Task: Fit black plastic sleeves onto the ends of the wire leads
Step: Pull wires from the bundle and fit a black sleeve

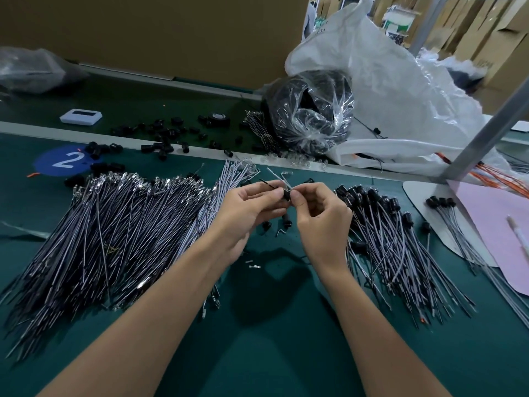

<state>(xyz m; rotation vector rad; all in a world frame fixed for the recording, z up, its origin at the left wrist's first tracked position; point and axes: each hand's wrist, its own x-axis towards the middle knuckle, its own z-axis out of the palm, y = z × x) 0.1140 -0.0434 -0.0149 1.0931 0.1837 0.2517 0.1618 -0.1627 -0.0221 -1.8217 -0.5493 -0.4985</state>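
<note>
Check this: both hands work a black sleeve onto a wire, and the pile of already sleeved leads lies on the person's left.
Wrong side: the head view shows the sleeved leads on the person's right; the left pile is bare wire leads. The rest holds.

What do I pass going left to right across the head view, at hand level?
Heap of bare dark wire leads, left hand, small black plastic sleeve, right hand, heap of sleeved wire leads, pink paper sheet.

Factory assembly bench: heaped wire leads (114, 224), green work mat (272, 339), stacked cardboard cartons (486, 30).
</note>
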